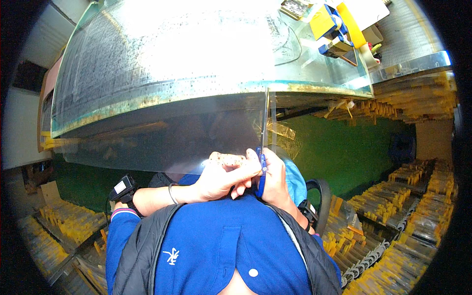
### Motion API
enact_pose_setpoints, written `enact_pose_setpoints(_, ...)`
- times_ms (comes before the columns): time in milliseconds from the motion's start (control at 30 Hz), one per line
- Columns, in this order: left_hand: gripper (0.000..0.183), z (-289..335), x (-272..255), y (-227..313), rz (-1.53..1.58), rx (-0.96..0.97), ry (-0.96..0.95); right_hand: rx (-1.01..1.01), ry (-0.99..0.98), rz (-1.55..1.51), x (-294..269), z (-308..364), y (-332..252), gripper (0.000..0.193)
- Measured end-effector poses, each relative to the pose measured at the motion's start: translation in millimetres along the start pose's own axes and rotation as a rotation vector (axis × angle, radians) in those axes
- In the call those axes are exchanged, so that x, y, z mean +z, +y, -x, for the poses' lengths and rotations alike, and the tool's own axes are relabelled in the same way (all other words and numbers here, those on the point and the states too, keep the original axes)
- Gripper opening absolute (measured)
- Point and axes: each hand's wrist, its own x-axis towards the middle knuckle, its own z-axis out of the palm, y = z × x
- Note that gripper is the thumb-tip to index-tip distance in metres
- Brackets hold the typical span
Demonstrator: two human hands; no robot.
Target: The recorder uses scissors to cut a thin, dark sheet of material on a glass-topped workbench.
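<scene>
In front of my chest, my right hand is wrapped round the blue handles of a pair of scissors. Their narrow metal blades point away from me, along the right side of a clear plastic sheet. That sheet is wide and thin; it spreads left and its far part reaches the table's edge. My left hand is closed at the sheet's near right corner, fingers curled, its thumb right beside the scissors' handles. Dark specks mark its fingers. A narrow clear strip shows just right of the blades.
A glass-topped table stands ahead, glaring with light. On its right lie a yellow-and-blue box-like item and a blue tape dispenser. Racks of yellow-edged clear sheets stand on both sides. A black chair arm is at my right, above green floor.
</scene>
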Motion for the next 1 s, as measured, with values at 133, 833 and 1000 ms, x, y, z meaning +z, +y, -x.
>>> enact_pose_setpoints(133,0.018,1.5,-0.6,-1.9,-0.031,0.008,-0.018,-0.037,0.033,0.075,3.7,0.9,-11.5,0.03)
enact_pose_setpoints(833,0.013,11.8,-26.9,31.2,-0.72,0.797,-0.089,-0.793,0.212,0.056,-39.4,-93.2,-55.1,0.026)
enact_pose_setpoints(1000,0.025,63.0,-14.2,108.1,-1.287,1.317,0.189,-0.864,0.067,0.212,-43.7,-164.8,-116.7,0.028)
